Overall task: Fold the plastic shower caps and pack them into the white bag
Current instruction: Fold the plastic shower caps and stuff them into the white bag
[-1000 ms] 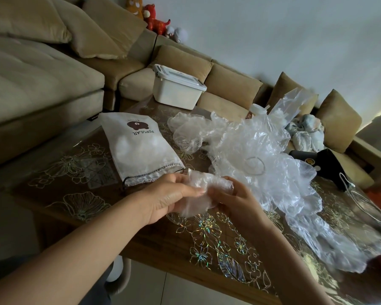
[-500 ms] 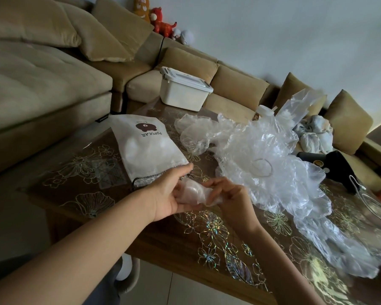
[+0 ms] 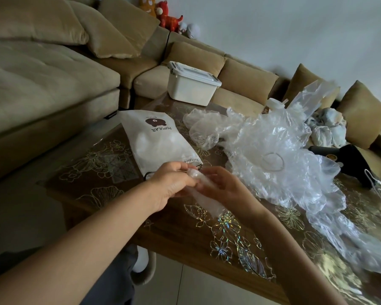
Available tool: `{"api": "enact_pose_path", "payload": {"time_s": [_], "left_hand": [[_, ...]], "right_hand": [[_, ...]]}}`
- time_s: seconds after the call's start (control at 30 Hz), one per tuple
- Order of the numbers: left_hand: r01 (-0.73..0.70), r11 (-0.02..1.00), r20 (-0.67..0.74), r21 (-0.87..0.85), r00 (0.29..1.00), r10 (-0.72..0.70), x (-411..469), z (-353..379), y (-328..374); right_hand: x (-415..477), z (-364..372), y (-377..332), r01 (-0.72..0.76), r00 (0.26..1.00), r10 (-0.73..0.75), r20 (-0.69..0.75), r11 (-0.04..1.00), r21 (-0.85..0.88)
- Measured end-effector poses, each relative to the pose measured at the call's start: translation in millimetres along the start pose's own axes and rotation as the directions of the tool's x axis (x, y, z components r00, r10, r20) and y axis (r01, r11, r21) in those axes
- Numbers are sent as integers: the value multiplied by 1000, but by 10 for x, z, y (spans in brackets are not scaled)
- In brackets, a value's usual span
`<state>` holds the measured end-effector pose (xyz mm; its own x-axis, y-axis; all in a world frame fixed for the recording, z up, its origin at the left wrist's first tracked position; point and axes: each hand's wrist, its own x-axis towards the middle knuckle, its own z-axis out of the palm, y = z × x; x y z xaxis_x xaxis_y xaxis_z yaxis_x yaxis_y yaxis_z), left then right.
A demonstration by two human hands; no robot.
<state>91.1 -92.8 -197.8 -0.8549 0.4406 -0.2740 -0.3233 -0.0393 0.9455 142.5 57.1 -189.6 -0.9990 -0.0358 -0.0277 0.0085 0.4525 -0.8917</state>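
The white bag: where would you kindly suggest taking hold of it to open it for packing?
Pinch the stitched hem at its mouth, coming from the person's side: the white bag lies flat, mouth facing the person, closed printed end pointing away.

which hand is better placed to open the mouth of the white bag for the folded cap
Left, probably. The left hand pinches the folded clear plastic shower cap right at the mouth of the white bear-print bag; the right hand sits farther off and grips the cap's length.
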Motion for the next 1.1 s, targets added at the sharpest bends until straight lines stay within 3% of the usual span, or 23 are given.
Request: {"api": "enact_pose_path", "payload": {"time_s": [0.07,0.13,0.17,0.23,0.3,0.37,0.43,0.57,0.77,0.87,0.97,1.1], "left_hand": [[-37,991,-43,125,998,42,-1,-27,16],[-144,919,-142,367,968,208,-5,-95,61],[-201,812,-177,548,921,347,-10,-139,77],[-255,448,-64,857,809,584,-25,-234,71],[-247,147,128,958,825,551,-10,-301,-12],[-200,24,170,980,887,430,31,-335,-123],[-152,-31,153,988,919,364,65,-349,-191],[-91,-87,114,992,944,311,100,-377,-214],[-58,-24,63,998,953,297,120,-431,-185],[-116,95,68,989,913,402,127,-465,-77],[-196,243,58,950,877,477,108,-471,35],[-267,286,87,920,852,516,87,-440,37]], "right_hand": [[59,83,71,15,999,-17,-51,999,-49],[100,109,130,-39,992,42,-118,999,25],[115,107,156,-82,985,92,-144,994,71],[138,102,193,-162,967,184,-178,978,131],[158,109,216,-217,948,239,-210,968,122],[183,111,229,-243,938,258,-234,966,89],[185,120,217,-248,933,265,-243,964,101],[185,148,176,-237,929,265,-257,962,134],[215,249,116,-232,928,253,-272,967,110],[252,307,61,-210,926,231,-298,972,100],[324,373,-65,-136,946,216,-242,942,306],[522,548,-198,-134,943,247,-221,895,426]]}}
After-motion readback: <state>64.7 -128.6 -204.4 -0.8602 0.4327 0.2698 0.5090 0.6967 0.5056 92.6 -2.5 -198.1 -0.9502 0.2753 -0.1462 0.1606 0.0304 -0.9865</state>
